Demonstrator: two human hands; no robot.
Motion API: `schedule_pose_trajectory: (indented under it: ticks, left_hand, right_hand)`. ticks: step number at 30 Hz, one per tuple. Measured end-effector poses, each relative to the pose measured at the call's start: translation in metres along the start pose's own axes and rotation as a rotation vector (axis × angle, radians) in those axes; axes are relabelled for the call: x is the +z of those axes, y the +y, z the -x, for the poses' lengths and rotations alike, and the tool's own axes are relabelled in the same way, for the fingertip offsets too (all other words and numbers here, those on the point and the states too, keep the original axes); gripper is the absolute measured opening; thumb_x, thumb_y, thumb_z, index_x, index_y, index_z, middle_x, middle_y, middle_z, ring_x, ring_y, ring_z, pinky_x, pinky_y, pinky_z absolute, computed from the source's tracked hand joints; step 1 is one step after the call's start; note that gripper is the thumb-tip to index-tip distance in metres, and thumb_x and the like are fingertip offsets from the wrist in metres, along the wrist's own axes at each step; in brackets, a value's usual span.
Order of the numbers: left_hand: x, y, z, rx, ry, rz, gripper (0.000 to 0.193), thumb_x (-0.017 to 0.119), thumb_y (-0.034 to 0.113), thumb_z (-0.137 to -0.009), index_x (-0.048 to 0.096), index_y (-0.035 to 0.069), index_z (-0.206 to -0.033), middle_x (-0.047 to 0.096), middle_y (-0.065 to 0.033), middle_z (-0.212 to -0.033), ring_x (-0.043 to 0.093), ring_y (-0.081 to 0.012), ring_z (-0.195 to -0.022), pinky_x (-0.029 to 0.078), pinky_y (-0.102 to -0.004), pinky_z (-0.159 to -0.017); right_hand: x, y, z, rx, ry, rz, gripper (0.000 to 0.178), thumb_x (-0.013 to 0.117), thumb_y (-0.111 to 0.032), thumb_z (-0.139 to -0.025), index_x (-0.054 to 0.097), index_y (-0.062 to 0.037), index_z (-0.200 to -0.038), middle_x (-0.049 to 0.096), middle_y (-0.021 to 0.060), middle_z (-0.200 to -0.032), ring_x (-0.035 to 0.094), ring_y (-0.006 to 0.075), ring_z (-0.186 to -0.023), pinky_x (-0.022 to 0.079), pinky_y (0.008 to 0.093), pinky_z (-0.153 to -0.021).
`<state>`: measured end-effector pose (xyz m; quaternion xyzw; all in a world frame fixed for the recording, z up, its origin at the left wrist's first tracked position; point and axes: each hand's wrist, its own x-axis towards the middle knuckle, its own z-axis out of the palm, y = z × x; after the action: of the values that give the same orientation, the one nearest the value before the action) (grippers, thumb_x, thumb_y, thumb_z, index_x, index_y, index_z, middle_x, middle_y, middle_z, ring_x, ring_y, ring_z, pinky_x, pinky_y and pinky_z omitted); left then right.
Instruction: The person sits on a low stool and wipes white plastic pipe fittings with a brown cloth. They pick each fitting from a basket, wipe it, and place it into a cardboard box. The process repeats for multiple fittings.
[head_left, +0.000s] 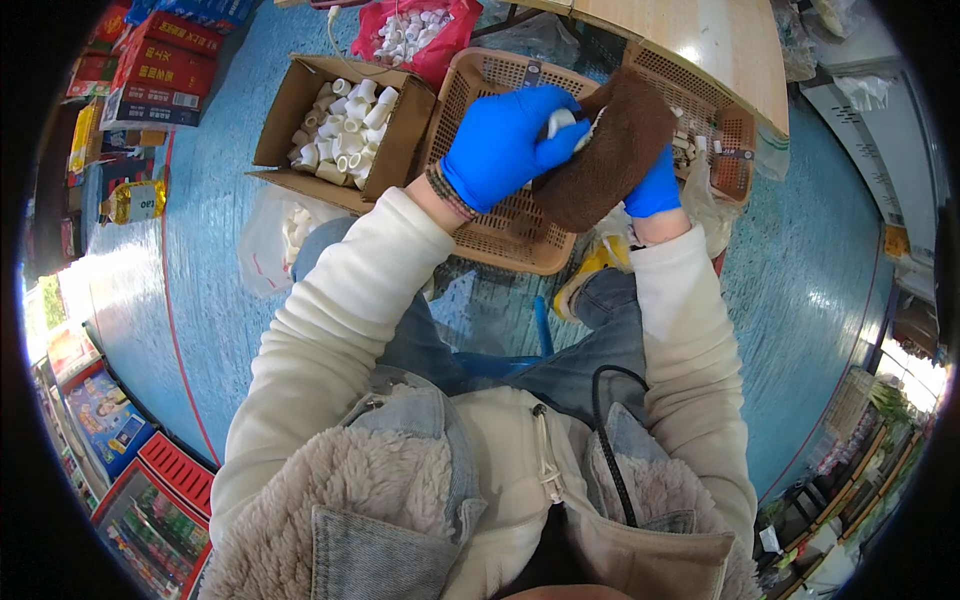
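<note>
My left hand [508, 142], in a blue glove, pinches a small white plastic pipe fitting [561, 122] between thumb and fingers. Against it lies a brown plush cloth [610, 160], which hides part of the fitting. Behind the cloth, my right hand [654, 190], also gloved in blue, grips it from the right; most of its fingers are covered. Both hands are above a tan plastic basket [530, 256] with perforated sides. To the left, a cardboard box [402, 128] is filled with white pipe fittings [345, 138].
A second tan basket [738, 150] with small white pieces stands at the right, beside a wooden table [700, 40]. A red bag [462, 42] of white fittings sits behind the box. A clear plastic bag [262, 245] lies on the blue floor [215, 290]. Stacked red boxes [170, 60] are far left.
</note>
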<state>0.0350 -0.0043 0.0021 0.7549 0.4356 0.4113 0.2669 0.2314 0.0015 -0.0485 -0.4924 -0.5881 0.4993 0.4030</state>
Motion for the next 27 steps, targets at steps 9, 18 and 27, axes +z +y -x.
schedule_pose_trajectory:
  ticks: [9,18,27]
  left_hand:
    - [0.017,-0.014,0.006,-0.746,-0.098,1.063,0.033,0.048,0.039,-0.089,0.057,0.008,-0.089,0.054,-0.0078,-0.063,0.053,-0.018,-0.055,0.043,-0.0299,-0.052]
    - [0.022,-0.02,0.0,-0.874,0.042,1.529,0.032,0.044,0.041,-0.092,0.052,0.01,-0.098,0.047,-0.0025,-0.07,0.039,-0.0103,-0.055,0.035,-0.0246,-0.06]
    - [0.048,0.009,0.016,-0.31,0.165,0.43,0.028,0.049,0.02,-0.091,0.047,0.002,-0.112,0.058,-0.0232,-0.1,0.059,-0.0335,-0.092,0.047,-0.0369,-0.077]
  right_hand:
    - [0.009,0.002,0.014,-0.248,0.127,0.168,0.033,0.042,-0.02,-0.095,0.039,-0.0043,-0.124,0.049,0.0123,-0.119,0.049,0.0225,-0.105,0.044,0.0356,-0.089]
    - [0.005,-0.033,0.002,-0.189,-0.073,0.247,0.038,0.051,-0.025,-0.09,0.043,-0.0066,-0.123,0.049,0.0126,-0.118,0.048,0.0256,-0.107,0.043,0.0353,-0.089]
    - [0.074,0.0,0.004,-0.043,0.243,1.033,0.032,0.043,-0.028,-0.092,0.05,-0.0052,-0.114,0.052,0.0133,-0.112,0.05,0.0245,-0.106,0.041,0.0357,-0.088]
